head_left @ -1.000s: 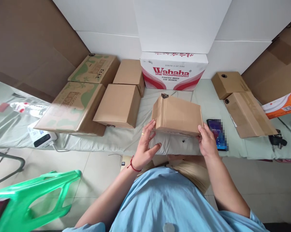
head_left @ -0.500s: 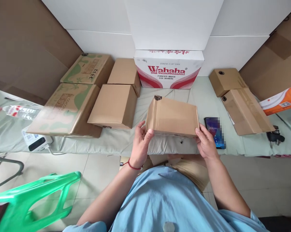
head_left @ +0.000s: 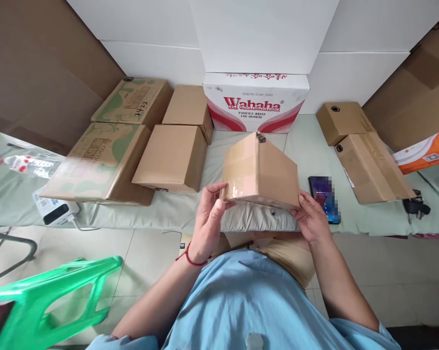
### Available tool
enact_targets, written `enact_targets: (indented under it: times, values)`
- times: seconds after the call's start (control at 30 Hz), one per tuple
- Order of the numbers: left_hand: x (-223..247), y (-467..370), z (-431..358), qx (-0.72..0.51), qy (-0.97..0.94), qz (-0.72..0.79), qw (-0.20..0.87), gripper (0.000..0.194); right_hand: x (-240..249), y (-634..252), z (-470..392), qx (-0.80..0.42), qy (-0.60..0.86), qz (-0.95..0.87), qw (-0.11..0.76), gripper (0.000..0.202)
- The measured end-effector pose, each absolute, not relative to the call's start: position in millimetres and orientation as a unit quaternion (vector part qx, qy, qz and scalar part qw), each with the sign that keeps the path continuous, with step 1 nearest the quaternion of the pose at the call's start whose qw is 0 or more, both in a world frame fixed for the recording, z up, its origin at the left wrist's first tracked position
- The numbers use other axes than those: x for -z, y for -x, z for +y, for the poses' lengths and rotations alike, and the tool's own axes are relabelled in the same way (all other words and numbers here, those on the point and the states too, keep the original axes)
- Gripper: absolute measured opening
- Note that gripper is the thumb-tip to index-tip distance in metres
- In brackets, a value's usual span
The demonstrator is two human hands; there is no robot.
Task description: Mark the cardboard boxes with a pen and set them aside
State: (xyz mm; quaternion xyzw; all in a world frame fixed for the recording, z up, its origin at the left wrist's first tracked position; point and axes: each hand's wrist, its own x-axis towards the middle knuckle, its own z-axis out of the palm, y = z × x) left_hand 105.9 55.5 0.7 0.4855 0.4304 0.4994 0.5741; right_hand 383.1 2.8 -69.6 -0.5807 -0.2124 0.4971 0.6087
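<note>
Between my two hands is a brown cardboard box (head_left: 278, 170), turned so that one vertical edge faces me and its taped left side shows. A small dark patch marks its top corner. My left hand (head_left: 208, 218) grips the box's lower left corner, thumb in front and fingers behind. At the lower right corner, my right hand (head_left: 312, 216) holds on with its fingers partly hidden behind the cardboard. The box is over the front part of the cloth-covered table (head_left: 256, 221); whether its base touches the cloth I cannot tell. A phone (head_left: 319, 197) lies just right of it.
Brown boxes (head_left: 172, 153) and green-printed cartons (head_left: 95, 155) stand on the left. A white Wahaha carton (head_left: 256, 104) is at the back. More boxes (head_left: 372, 167), an orange packet (head_left: 427, 150) and keys (head_left: 416, 204) sit right. A green stool (head_left: 66, 291) stands on the floor.
The box has been turned in my hands, so its taped left side now shows and its dark corner has shifted right. My left hand has moved slightly left and down.
</note>
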Motion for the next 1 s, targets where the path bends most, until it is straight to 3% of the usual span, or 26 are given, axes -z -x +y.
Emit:
enact_targets:
  times: [0.27, 0.47, 0.57, 0.7, 1.0]
  values:
    - [13.8, -92.3, 75.5, -0.440, -0.430, 0.544, 0.571, 0.067, 54.7, -363.9, -6.3, -0.454, 0.597, -0.327, 0.575, 0.058]
    - [30.5, -90.4, 80.3, -0.469, -0.357, 0.493, 0.640, 0.052, 35.6, -359.6, -19.2, -0.357, 0.608, -0.462, 0.538, 0.056]
    - [39.6, -89.9, 83.5, -0.473, -0.295, 0.457, 0.694, 0.049, 17.9, -354.7, -24.5, -0.262, 0.571, -0.588, 0.510, 0.070]
    - [44.3, -89.2, 84.9, -0.477, -0.238, 0.425, 0.732, 0.062, -1.4, -345.9, -24.2, -0.173, 0.540, -0.677, 0.469, 0.086]
    - [62.7, -65.6, 80.1, -0.520, -0.198, 0.377, 0.741, 0.071, -4.5, -337.6, -27.5, -0.203, 0.502, -0.668, 0.511, 0.070]
